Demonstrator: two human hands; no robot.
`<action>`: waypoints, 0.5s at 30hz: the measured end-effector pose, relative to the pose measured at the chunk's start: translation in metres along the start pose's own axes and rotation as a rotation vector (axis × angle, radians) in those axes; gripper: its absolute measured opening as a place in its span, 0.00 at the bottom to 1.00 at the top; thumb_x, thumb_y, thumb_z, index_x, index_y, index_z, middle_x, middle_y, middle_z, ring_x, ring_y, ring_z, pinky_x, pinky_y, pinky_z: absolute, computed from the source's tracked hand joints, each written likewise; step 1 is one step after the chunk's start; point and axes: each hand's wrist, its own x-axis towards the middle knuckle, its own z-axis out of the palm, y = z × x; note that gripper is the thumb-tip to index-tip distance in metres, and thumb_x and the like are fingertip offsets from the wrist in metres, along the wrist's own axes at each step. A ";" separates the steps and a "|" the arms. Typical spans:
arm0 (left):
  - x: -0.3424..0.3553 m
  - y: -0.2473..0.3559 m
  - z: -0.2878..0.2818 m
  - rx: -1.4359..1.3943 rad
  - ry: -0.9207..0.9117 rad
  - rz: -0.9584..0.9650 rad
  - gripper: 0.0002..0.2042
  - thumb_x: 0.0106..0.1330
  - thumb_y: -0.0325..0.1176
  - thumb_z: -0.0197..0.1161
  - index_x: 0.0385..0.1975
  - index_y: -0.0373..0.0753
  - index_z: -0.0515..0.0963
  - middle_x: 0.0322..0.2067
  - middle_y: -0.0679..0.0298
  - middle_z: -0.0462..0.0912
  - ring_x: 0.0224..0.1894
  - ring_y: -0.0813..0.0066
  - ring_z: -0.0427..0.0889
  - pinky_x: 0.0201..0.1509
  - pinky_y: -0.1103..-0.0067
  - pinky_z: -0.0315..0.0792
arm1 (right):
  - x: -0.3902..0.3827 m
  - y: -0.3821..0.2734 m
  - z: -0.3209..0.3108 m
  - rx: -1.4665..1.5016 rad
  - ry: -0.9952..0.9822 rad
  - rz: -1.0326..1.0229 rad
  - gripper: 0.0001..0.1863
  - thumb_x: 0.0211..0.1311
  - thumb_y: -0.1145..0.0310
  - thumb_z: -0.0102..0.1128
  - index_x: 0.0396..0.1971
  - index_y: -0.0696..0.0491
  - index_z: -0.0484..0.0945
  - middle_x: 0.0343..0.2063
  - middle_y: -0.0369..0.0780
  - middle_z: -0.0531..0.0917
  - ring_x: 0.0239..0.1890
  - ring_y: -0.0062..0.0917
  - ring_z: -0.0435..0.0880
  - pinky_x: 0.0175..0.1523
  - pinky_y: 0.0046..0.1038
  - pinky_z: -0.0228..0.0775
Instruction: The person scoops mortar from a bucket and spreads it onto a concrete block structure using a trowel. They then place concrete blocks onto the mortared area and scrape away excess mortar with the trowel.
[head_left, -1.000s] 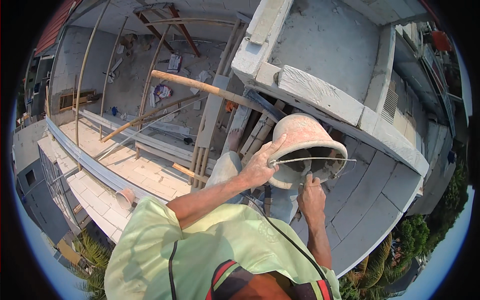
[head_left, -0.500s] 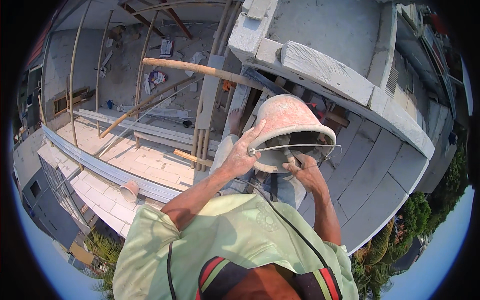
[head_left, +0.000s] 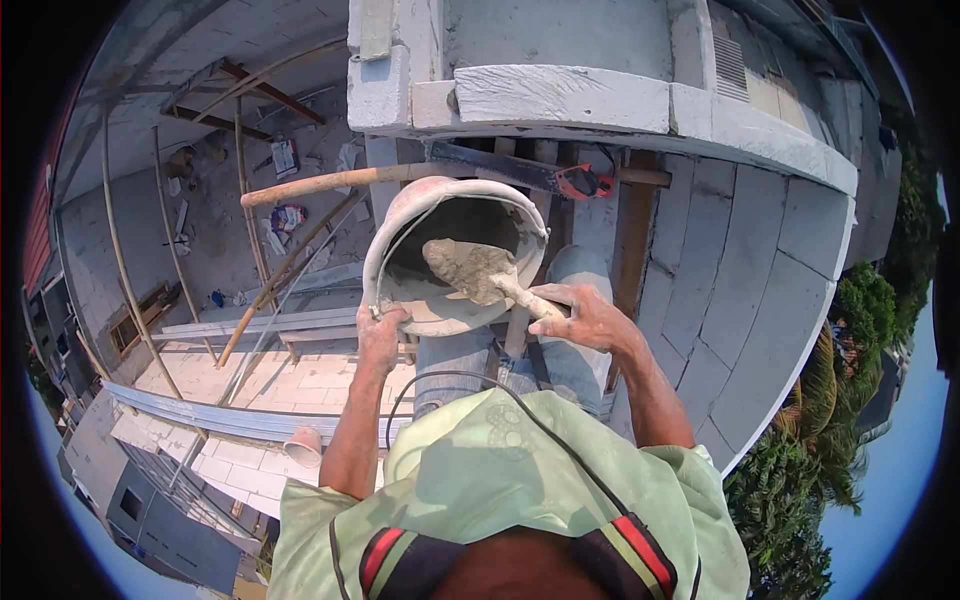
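Note:
My left hand (head_left: 379,340) grips the near left rim of a mortar-smeared bucket (head_left: 432,318), tilted so its mouth faces me. A thin wire handle crosses the left part of the mouth. My right hand (head_left: 585,318) is closed round the handle of a trowel (head_left: 510,285). Its blade reaches into the mouth of the bucket and bears a lump of wet grey mortar (head_left: 465,265). Shadow hides most of the inside of the bucket.
Just beyond the bucket lies a handsaw (head_left: 520,170) with a red and black handle, by a wooden pole (head_left: 330,184). A white block wall (head_left: 560,98) runs behind. Grey panels (head_left: 740,260) slope away at right. A small pink bucket (head_left: 303,446) stands left on pale blocks, beside metal channels (head_left: 220,415).
The bucket has moved left and tipped, so its mouth now shows more. The trowel has turned into view with mortar on its blade. My left hand has shifted left with the rim.

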 end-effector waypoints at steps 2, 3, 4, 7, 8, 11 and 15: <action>-0.008 -0.007 -0.019 0.043 0.103 0.006 0.19 0.54 0.25 0.64 0.47 0.32 0.70 0.42 0.58 0.77 0.42 0.71 0.78 0.52 0.75 0.73 | -0.002 -0.001 0.009 -0.013 -0.002 0.027 0.37 0.51 0.49 0.74 0.55 0.61 0.78 0.43 0.49 0.86 0.45 0.36 0.83 0.52 0.34 0.74; -0.010 -0.008 -0.026 -0.031 0.187 -0.018 0.22 0.54 0.26 0.65 0.49 0.32 0.68 0.42 0.59 0.77 0.42 0.71 0.78 0.51 0.75 0.73 | -0.001 0.005 0.017 0.007 -0.003 -0.039 0.37 0.51 0.49 0.73 0.55 0.61 0.78 0.44 0.49 0.85 0.46 0.37 0.84 0.53 0.35 0.73; -0.010 -0.009 -0.032 -0.102 0.270 -0.041 0.26 0.53 0.28 0.66 0.52 0.31 0.67 0.41 0.59 0.76 0.41 0.70 0.77 0.50 0.75 0.73 | 0.000 0.009 0.022 0.027 -0.003 -0.105 0.36 0.51 0.49 0.73 0.55 0.60 0.78 0.46 0.49 0.85 0.47 0.38 0.84 0.54 0.36 0.73; -0.009 -0.012 -0.048 -0.196 0.264 -0.035 0.30 0.51 0.27 0.67 0.55 0.33 0.64 0.42 0.58 0.76 0.42 0.69 0.78 0.51 0.73 0.73 | 0.005 0.013 0.036 0.060 -0.072 -0.051 0.36 0.51 0.51 0.73 0.55 0.61 0.78 0.50 0.50 0.84 0.50 0.41 0.83 0.58 0.38 0.72; -0.009 -0.010 -0.050 -0.173 0.240 -0.043 0.30 0.51 0.27 0.67 0.55 0.33 0.64 0.42 0.58 0.76 0.42 0.69 0.78 0.51 0.73 0.73 | 0.006 0.016 0.042 0.067 -0.091 -0.055 0.35 0.51 0.52 0.73 0.55 0.61 0.78 0.50 0.51 0.83 0.51 0.42 0.83 0.58 0.38 0.72; -0.007 -0.002 -0.050 -0.177 0.277 -0.027 0.32 0.51 0.24 0.65 0.59 0.34 0.63 0.43 0.58 0.76 0.42 0.67 0.79 0.53 0.70 0.74 | 0.010 0.030 0.061 0.045 -0.009 -0.108 0.34 0.52 0.54 0.72 0.54 0.62 0.77 0.48 0.52 0.83 0.51 0.46 0.82 0.57 0.40 0.72; 0.003 0.003 -0.057 -0.202 0.048 -0.020 0.27 0.53 0.21 0.61 0.56 0.31 0.68 0.43 0.55 0.81 0.44 0.64 0.83 0.54 0.70 0.76 | 0.017 0.035 0.075 0.088 0.017 -0.114 0.29 0.52 0.59 0.70 0.51 0.61 0.78 0.43 0.53 0.84 0.47 0.48 0.83 0.53 0.42 0.73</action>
